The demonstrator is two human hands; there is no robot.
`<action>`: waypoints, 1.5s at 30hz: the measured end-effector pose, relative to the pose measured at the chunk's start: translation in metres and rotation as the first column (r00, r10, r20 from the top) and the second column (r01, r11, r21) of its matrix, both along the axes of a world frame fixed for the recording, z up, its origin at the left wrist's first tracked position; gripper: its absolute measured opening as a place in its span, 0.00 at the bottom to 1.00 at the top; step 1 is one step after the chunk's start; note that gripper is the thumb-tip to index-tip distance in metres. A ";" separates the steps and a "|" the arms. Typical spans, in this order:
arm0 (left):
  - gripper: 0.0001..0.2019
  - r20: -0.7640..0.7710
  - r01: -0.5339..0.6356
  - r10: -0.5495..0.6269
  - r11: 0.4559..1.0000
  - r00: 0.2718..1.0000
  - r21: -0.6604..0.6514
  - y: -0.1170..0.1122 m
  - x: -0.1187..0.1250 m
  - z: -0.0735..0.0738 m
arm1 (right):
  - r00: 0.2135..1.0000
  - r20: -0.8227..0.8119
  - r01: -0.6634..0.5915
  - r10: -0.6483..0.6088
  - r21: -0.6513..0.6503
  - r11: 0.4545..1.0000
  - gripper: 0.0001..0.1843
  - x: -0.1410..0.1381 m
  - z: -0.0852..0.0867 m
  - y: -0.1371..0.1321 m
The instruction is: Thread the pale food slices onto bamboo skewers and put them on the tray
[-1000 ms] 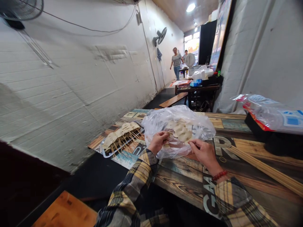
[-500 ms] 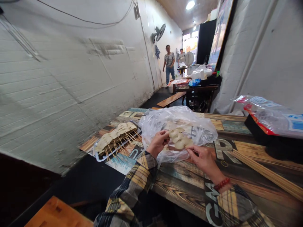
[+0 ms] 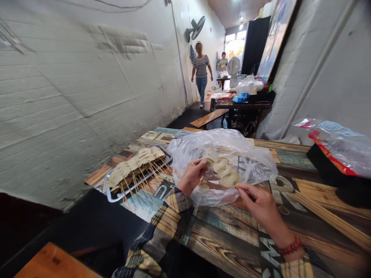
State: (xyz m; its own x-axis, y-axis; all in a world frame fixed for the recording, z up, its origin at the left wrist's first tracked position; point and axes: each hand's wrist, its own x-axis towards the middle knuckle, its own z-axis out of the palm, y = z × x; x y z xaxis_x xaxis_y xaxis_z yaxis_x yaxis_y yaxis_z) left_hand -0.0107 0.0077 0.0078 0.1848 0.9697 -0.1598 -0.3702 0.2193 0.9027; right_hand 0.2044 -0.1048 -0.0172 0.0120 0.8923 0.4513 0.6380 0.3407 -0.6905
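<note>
My left hand (image 3: 193,174) is closed in a pinch on the top end of a skewer of pale round slices (image 3: 224,172), held over a clear plastic bag (image 3: 257,166) on the wooden table (image 3: 232,235). My right hand (image 3: 259,202) pinches the thin stick at the lower end of the same skewer. More pale slices lie inside the bag. To the left, a metal tray (image 3: 111,196) carries several finished skewers (image 3: 136,164).
A bundle of bare bamboo sticks (image 3: 333,220) lies on the table at right, near a black box with a plastic packet (image 3: 339,144). A white brick wall runs along the left. A person in a striped shirt (image 3: 201,73) walks in the aisle; another table (image 3: 242,104) stands beyond.
The skewer has slid slightly right between my hands, and my right hand has moved lower. The person in the striped shirt has walked closer along the aisle.
</note>
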 end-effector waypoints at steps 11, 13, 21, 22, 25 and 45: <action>0.16 -0.034 -0.080 0.081 0.996 0.996 0.030 0.001 -0.009 -0.008 | 0.993 0.094 -0.072 0.072 -0.002 0.997 0.15 -0.009 -0.007 -0.010; 0.16 -0.061 -0.098 0.101 0.994 0.993 0.056 0.000 -0.010 -0.007 | 0.990 0.119 -0.077 0.076 0.003 0.997 0.15 -0.008 -0.009 -0.010; 0.14 -0.138 -0.155 0.173 0.978 0.975 0.137 -0.002 -0.011 -0.004 | 0.981 0.176 -0.088 0.079 0.040 0.995 0.14 -0.009 -0.015 -0.010; 0.14 -0.133 -0.153 0.171 0.978 0.976 0.138 -0.002 -0.011 -0.004 | 0.980 0.184 -0.091 0.081 0.046 0.995 0.14 -0.009 -0.015 -0.010; 0.14 -0.125 -0.144 0.162 0.979 0.979 0.144 -0.002 -0.011 -0.004 | 0.977 0.194 -0.098 0.084 0.066 0.993 0.14 -0.009 -0.014 -0.011; 0.13 -0.100 -0.190 0.204 0.973 0.974 0.132 -0.006 -0.007 0.001 | 0.971 0.224 -0.088 0.078 0.034 0.996 0.16 -0.010 -0.008 -0.011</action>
